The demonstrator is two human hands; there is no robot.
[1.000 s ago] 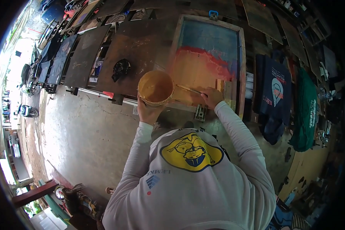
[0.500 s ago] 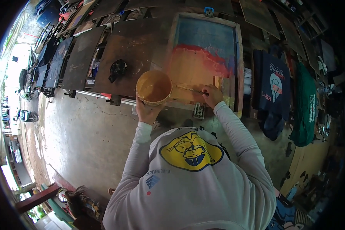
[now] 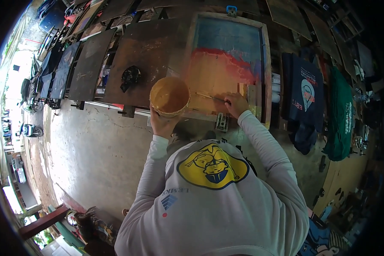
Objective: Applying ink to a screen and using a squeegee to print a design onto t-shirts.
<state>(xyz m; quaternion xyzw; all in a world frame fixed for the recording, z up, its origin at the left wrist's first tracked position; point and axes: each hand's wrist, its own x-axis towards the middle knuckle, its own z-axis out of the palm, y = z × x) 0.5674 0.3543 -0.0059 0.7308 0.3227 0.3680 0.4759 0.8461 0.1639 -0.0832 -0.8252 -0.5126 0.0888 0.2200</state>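
Note:
My left hand [image 3: 162,124] grips a round plastic tub [image 3: 170,97] from beneath and the near side. The tub's mouth faces up, and its inside is coated with yellow-orange paint or ink. In my right hand [image 3: 237,105], the closed fingers hold a thin stick [image 3: 215,98] with a yellowish far end, pointing left toward the tub. Below the stick lies a wooden-framed printing screen [image 3: 266,64], its mesh blue at the far end, red across the middle and orange-yellow nearest me. The stick's tip is apart from the tub; whether it touches the mesh I cannot tell.
A crumpled black plastic bag [image 3: 130,78] lies on the dark board [image 3: 153,47] left of the screen. Metal hinge clamps [image 3: 221,122] sit at the screen's near edge. To the right hang a navy printed shirt [image 3: 303,91] and a green garment [image 3: 339,115].
The stick has turned slightly and its yellowish end shows more plainly. The tub has shifted a little up and left in view. Both hands keep their holds.

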